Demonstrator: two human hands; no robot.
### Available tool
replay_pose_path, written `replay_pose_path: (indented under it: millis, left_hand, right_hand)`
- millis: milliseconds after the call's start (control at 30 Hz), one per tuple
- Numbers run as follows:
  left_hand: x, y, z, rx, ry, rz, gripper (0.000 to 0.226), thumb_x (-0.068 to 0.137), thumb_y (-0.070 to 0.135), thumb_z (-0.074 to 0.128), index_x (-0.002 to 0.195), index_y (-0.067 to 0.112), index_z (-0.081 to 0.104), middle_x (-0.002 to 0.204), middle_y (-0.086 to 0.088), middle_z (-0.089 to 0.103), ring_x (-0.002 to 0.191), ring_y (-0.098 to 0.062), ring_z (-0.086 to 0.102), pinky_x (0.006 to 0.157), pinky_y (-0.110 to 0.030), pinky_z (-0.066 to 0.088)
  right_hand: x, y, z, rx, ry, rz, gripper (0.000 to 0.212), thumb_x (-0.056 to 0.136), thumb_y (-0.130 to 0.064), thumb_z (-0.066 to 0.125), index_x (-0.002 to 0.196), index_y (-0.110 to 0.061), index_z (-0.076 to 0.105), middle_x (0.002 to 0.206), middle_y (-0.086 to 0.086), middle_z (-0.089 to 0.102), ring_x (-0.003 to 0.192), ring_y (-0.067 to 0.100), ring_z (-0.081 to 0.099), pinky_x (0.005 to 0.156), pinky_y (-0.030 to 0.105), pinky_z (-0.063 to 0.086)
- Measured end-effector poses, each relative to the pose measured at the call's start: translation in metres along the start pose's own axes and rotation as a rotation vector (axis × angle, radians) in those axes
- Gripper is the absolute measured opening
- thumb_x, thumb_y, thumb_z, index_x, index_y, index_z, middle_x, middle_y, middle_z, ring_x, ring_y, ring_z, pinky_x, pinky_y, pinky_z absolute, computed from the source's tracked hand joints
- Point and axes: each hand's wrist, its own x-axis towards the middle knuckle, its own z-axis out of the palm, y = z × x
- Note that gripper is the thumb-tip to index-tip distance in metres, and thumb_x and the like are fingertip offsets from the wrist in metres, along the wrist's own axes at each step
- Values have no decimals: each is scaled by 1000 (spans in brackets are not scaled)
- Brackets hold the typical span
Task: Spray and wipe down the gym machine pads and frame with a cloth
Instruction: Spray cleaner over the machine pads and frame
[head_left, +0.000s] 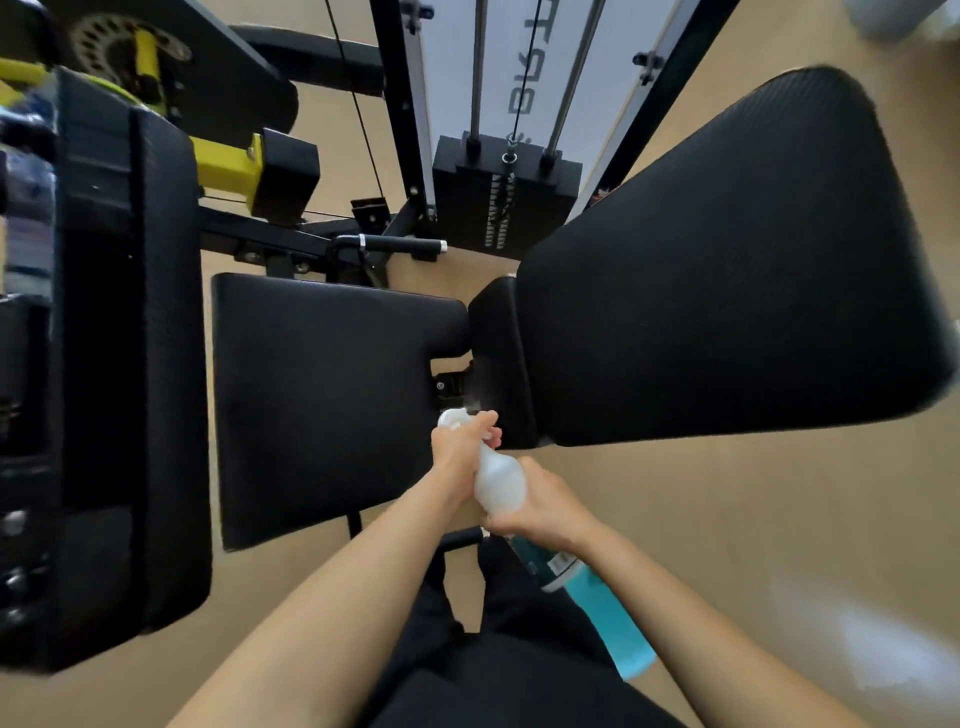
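Note:
A white spray bottle (497, 480) is held over the gap between the black seat pad (322, 395) and the black back pad (727, 280). My left hand (460, 449) grips its neck and trigger head, with the nozzle at the upper left. My right hand (545, 506) wraps the bottle's lower body. A blue cloth (608, 618) hangs down from under my right hand. A faint mist shows near the seat hinge (454, 384).
A long black pad (156, 364) stands on the left with a yellow frame part (228, 166) behind it. The weight stack (504, 197) and its guide rods rise at the top centre. A black handle (400, 244) lies behind the seat. Tan floor surrounds the machine.

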Motion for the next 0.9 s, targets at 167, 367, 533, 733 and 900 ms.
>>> replay_pose_path:
  millis: [167, 367, 533, 733, 900]
  left_hand:
    - [0, -5, 10, -14, 69, -19, 22, 84, 19, 82, 100, 13, 67, 85, -10, 77, 79, -22, 72, 87, -43, 62]
    - [6, -15, 14, 25, 112, 86, 11, 91, 25, 75, 95, 15, 71, 97, -3, 79, 102, -20, 71, 99, -44, 55]
    - [16, -5, -2, -28, 331, 179, 20, 95, 21, 61, 84, 7, 71, 82, 0, 78, 85, -16, 69, 81, -31, 52]
    - [40, 31, -38, -95, 536, 250, 26, 96, 24, 57, 82, 8, 70, 84, 1, 76, 81, -14, 65, 81, -32, 47]
    - [52, 57, -72, -39, 670, 260, 30, 99, 37, 50, 79, 17, 61, 75, -3, 71, 76, -20, 65, 80, -37, 51]
  right_hand:
    - [8, 14, -8, 18, -30, -34, 82, 57, -55, 80, 128, -27, 48, 113, -6, 60, 101, 14, 61, 88, 41, 58]
    - [27, 36, -16, 46, -65, -47, 86, 61, -52, 85, 134, -27, 46, 116, -8, 57, 102, 13, 61, 88, 39, 58]
    - [53, 21, -6, -30, -132, -91, 73, 62, -50, 83, 120, -26, 46, 108, -5, 59, 97, 15, 62, 83, 41, 60]
    - [100, -28, 16, -229, -51, -231, 69, 64, -52, 85, 112, -26, 43, 103, -5, 59, 94, 21, 62, 80, 42, 58]
    - [133, -65, 22, -262, -123, -336, 63, 66, -47, 86, 112, -26, 48, 104, -2, 60, 95, 21, 62, 78, 40, 57]
